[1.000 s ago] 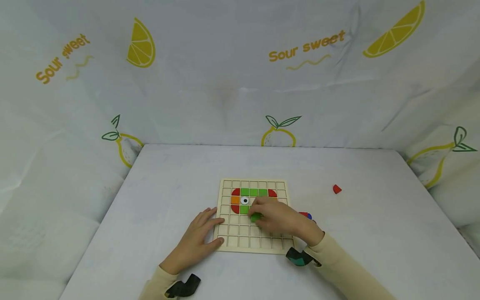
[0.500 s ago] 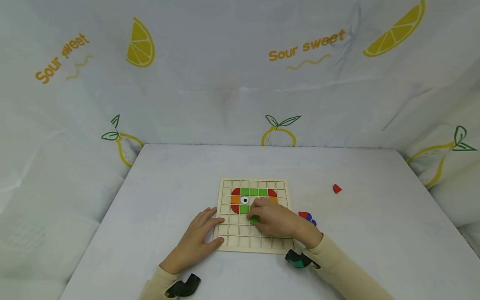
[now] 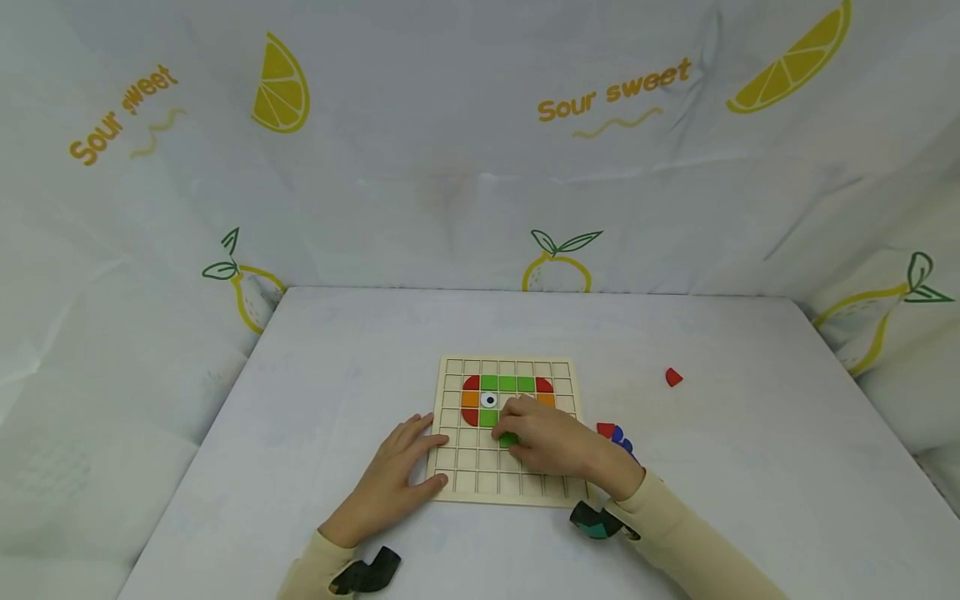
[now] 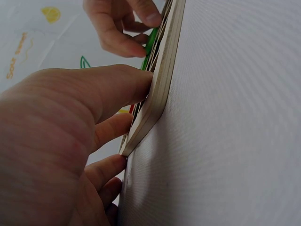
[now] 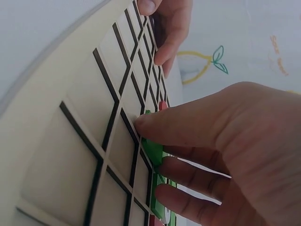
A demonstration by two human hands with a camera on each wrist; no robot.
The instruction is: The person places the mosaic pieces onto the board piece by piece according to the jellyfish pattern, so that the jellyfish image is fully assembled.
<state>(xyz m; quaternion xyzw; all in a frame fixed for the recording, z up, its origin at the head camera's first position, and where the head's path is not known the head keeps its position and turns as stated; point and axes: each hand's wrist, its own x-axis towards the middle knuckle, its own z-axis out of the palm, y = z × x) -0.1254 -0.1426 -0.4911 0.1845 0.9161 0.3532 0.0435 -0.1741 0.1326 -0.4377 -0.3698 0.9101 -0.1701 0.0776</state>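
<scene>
A pale wooden grid board (image 3: 467, 482) lies on the table, with red, green and orange tiles and an eye tile (image 3: 489, 400) set in its far half. My right hand (image 3: 562, 443) is over the middle of the board. Its thumb and fingers pinch a green tile (image 5: 153, 149), low at the grid in the right wrist view. In the head view the fingers partly cover that tile and the cells around it. My left hand (image 3: 396, 482) rests at the board's left edge, thumb and index finger on the rim, other fingers along the side.
Right of the board, partly behind my right wrist, lie a red piece (image 3: 605, 429) and several blue pieces (image 3: 618, 435). Farther right is a lone red quarter-round piece (image 3: 673, 377). White cloth with lemon prints (image 3: 557, 271) hangs behind and beside the table.
My right hand has shifted slightly left and toward me with the green tile, uncovering more of the blue pieces. The left hand stays at the board's edge.
</scene>
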